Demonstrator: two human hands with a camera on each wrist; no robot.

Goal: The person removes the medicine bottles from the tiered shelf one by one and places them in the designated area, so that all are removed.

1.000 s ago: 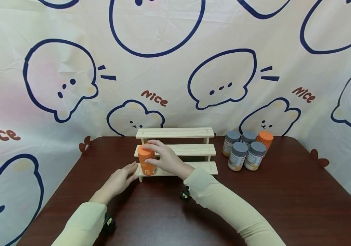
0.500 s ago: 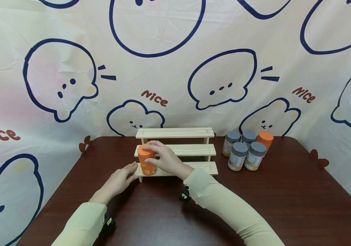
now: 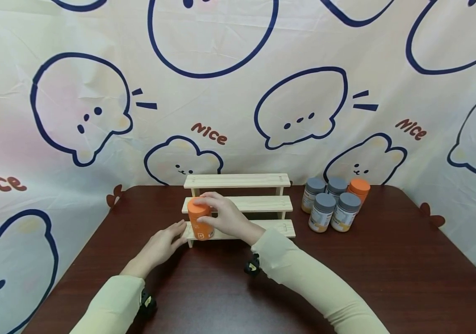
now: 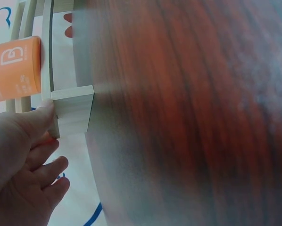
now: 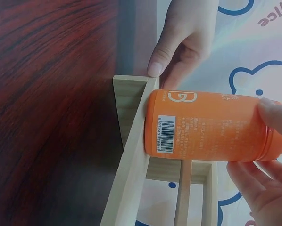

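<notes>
An orange bottle [image 3: 200,228] with an orange cap stands at the left end of the lowest tier of a pale wooden three-tier shelf [image 3: 264,204]. My right hand [image 3: 230,217] holds it near the cap, thumb on one side and fingers on the other. In the right wrist view, the bottle's [image 5: 202,126] barcode and white print show, its base right at the tier's front edge. My left hand [image 3: 160,245] pinches the left end of that lowest tier; the left wrist view shows the thumb [image 4: 41,117] at the board's edge with the other fingers behind.
Right of the shelf stand several grey-capped bottles [image 3: 321,213] in a close group, with another orange bottle [image 3: 359,188] at its back right. The dark wooden table [image 3: 221,292] reaches back to a cartoon-printed cloth [image 3: 238,116].
The orange bottle has shifted very slightly toward me on the lowest tier, with the right hand moving along with it. My left hand stays in place at the shelf's end.
</notes>
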